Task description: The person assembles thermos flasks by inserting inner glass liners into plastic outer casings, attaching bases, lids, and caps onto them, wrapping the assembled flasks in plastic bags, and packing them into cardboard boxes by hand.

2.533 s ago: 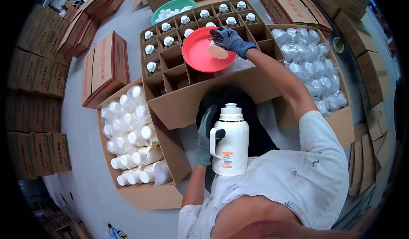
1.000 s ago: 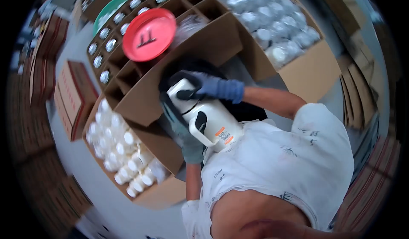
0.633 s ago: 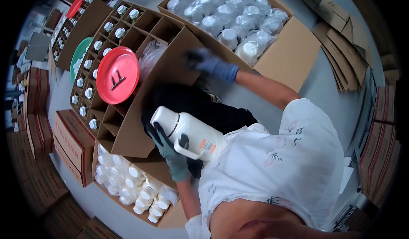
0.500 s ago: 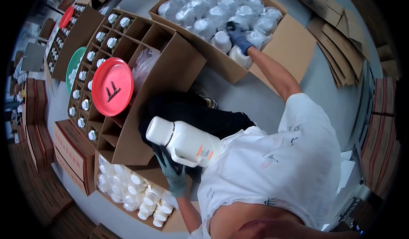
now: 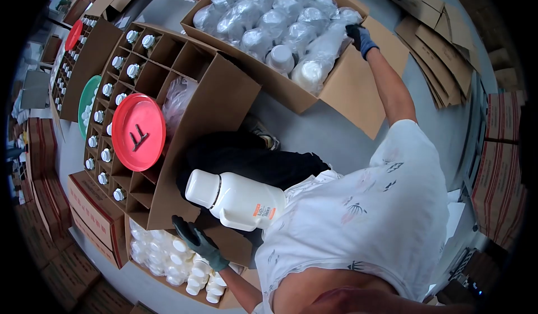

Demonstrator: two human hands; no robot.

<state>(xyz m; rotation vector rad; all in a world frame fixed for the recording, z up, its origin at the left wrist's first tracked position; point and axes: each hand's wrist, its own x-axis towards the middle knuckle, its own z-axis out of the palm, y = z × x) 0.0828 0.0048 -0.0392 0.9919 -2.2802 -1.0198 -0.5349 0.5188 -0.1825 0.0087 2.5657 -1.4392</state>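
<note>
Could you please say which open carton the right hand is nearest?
The right-side carton of plastic-wrapped items: the right hand is at its edge; the divided carton and left-side carton lie farther off.

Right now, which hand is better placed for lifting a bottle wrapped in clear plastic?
Probably the right hand: it is at the edge of the carton, beside the wrapped bottles. The left hand is farther, on the other side of the white flask.

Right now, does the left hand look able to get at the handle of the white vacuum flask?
Probably yes. The gloved left hand looks empty, with its fingers apart, and the white vacuum flask lies close by. Its handle is on that hand's side, with nothing covering it.
</note>
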